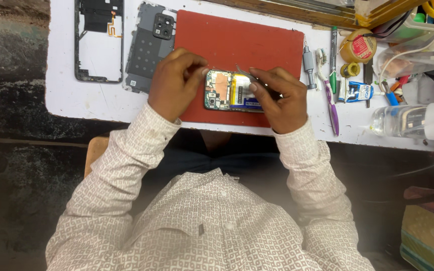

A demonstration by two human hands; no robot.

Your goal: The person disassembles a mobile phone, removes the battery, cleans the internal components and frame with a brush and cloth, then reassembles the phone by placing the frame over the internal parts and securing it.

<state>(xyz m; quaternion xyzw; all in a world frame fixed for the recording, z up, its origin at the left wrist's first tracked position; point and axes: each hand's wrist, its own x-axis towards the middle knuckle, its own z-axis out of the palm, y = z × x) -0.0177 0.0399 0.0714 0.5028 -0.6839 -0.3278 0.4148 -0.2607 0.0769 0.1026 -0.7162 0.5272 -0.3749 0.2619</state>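
An opened phone (228, 90) lies on a red mat (242, 42), its circuit board and battery exposed. My left hand (174, 83) holds the phone's left end, fingers resting on its upper edge. My right hand (280, 98) grips metal tweezers (244, 74), whose tips point down at the phone's top edge near the middle. Both sleeves are white with a small pattern.
A phone frame (99, 40) and a grey back cover (149, 47) lie left of the mat. To the right are a screwdriver (309, 62), a toothbrush (329, 95), a green pen (333, 55), tape rolls (358, 46), a glue tube (360, 92) and a clear bottle (413, 120).
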